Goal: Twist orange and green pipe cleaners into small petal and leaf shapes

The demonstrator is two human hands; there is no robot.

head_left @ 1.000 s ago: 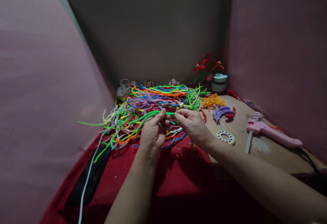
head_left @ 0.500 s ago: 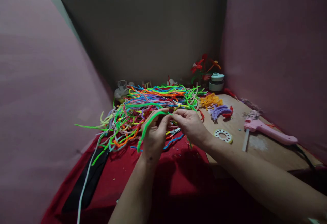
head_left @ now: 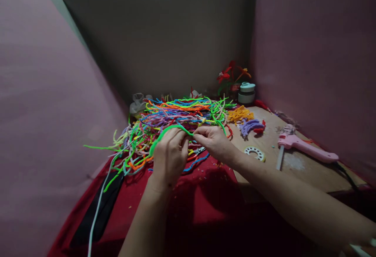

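Observation:
A bright green pipe cleaner [head_left: 165, 131] arches over the back of my left hand [head_left: 172, 153], whose fingers are closed around it. My right hand [head_left: 213, 141] pinches it between thumb and forefinger just to the right, and the two hands almost meet. Behind them spreads a big tangled heap of colourful pipe cleaners [head_left: 176, 110]. Partly hidden beneath my hands, a pair of scissors [head_left: 199, 151] lies near a blue pipe cleaner [head_left: 197, 163] on the red cloth [head_left: 141, 198].
On the board [head_left: 270, 124] at right lie a pink glue gun [head_left: 308, 147], a white ring with holes [head_left: 254, 153], purple pieces [head_left: 250, 126] and orange pieces [head_left: 241, 113]. Behind stand red flowers [head_left: 225, 75] and a lidded jar [head_left: 246, 92]. A white cable [head_left: 98, 206] crosses a black strip [head_left: 102, 214] at left.
My left hand has turned over so its back shows, and it moved slightly left. The green pipe cleaner now passes over its knuckles. My right hand keeps its pinch.

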